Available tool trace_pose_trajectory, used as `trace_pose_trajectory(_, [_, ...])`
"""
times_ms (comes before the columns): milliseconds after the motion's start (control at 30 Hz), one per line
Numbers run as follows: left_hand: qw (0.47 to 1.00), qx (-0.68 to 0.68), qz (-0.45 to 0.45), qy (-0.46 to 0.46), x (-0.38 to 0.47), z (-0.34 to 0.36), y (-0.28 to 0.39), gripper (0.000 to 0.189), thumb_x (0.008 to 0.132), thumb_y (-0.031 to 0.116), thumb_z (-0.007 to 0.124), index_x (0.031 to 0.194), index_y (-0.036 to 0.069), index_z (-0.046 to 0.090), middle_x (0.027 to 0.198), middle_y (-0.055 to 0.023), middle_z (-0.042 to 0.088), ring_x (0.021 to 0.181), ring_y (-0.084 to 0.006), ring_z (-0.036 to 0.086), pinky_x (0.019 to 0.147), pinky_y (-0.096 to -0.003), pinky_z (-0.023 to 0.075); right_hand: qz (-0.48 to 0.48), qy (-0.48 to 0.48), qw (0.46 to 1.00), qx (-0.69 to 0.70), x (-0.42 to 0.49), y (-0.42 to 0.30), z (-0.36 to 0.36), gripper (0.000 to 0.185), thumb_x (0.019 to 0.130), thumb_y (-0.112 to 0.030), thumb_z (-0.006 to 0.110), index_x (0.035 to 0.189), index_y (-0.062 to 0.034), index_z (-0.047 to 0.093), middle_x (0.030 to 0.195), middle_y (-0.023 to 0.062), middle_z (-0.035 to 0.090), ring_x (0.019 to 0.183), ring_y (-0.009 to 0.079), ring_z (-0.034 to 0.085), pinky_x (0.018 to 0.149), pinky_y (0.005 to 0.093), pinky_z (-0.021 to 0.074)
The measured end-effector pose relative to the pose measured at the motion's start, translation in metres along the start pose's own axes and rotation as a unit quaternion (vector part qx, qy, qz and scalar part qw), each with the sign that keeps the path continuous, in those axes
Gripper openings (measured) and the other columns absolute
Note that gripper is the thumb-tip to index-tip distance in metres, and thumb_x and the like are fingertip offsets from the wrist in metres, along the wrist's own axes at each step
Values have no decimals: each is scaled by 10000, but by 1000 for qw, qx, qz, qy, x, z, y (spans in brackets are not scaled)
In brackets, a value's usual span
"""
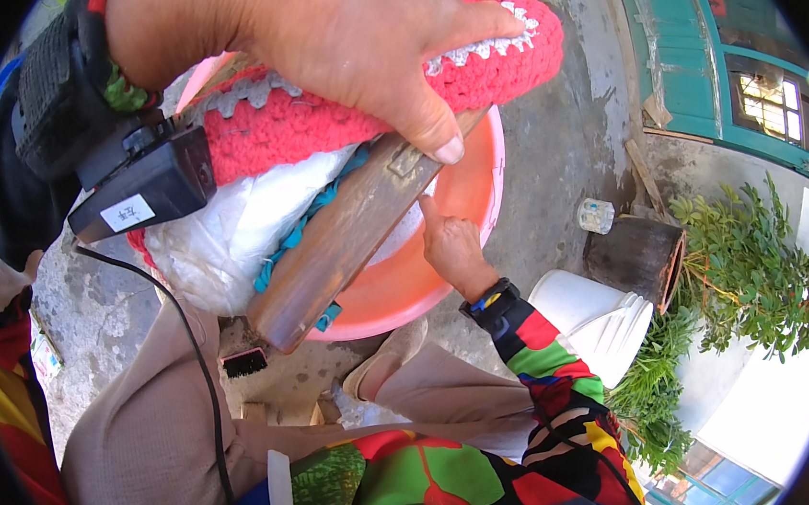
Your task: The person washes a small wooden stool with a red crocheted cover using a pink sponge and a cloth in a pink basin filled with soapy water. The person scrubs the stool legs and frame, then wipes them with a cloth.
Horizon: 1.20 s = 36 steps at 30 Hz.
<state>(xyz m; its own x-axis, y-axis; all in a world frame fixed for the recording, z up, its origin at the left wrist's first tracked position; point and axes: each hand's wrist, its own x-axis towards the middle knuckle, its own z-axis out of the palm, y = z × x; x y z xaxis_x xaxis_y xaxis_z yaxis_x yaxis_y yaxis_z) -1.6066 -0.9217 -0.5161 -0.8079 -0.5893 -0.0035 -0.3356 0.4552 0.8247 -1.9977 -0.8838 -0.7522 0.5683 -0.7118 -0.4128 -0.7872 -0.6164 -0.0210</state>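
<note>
My left hand (373, 60) lies across a pink crocheted piece (490, 75) with grey-white trim, its thumb hooked over a brown wooden bar (354, 250). White plastic wrapping (243, 227) bulges below the crochet, and a twisted teal strip (295, 237) runs along the bar. Beneath them sits an orange basin (386, 294) holding pale, sudsy-looking liquid (403, 234), partly covered by the bar. My right hand (458, 251) is over the basin, index finger stretched up to the bar's lower edge and other fingers curled. Whether that fingertip touches the bar cannot be told.
A small dark-bristled brush (244, 362) lies on the concrete floor (546, 139) by my leg. To the right are a white bucket (587, 323), a dark cylindrical container (632, 258), a clear jar (596, 215) and leafy plants (759, 265). A black cable (205, 371) hangs from my left wrist device.
</note>
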Motion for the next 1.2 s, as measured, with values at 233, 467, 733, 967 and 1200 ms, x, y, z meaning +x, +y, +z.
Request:
trace_pose_trajectory(233, [1000,-20,-13,-16,2,-4,2,701,942,402,645,1451,8,367,1235,-260,615,1156,-380,593,992,-429,473,122,42,992,-1,10,-29,25,447,877,-91,593,1307,-10,497,671,198,673,620,415,683,583,546,524])
trace_pose_trajectory(467, [996,-57,-42,-55,4,-8,3,698,944,404,649,1438,-3,371,1223,-263,619,1159,-382,596,995,-432,472,160,73,983,54,9,-32,31,455,876,-96,599,1307,-13,478,709,212,688,669,424,694,601,569,522])
trace_pose_trajectory(733, [998,-34,-44,-33,2,-8,16,701,945,396,646,1446,-2,360,1212,-263,627,1152,-373,600,989,-434,475,155,69,983,74,10,-35,22,416,884,-77,582,1285,-47,474,714,216,687,677,441,690,613,574,525])
trace_pose_trajectory(967, [997,-28,-63,-30,-1,-6,16,731,946,410,647,1478,18,334,1231,-268,622,1161,-385,600,993,-438,477,142,33,989,25,1,-22,0,414,887,-74,574,1293,-83,495,728,213,687,669,435,685,595,557,529])
trace_pose_trajectory(1200, [997,-36,-57,-27,-1,-6,11,790,943,435,648,1495,-5,292,1205,-282,628,1147,-395,609,983,-439,483,-29,14,990,-139,-2,9,-4,541,864,-81,604,1396,-167,562,699,102,678,618,294,701,546,445,533])
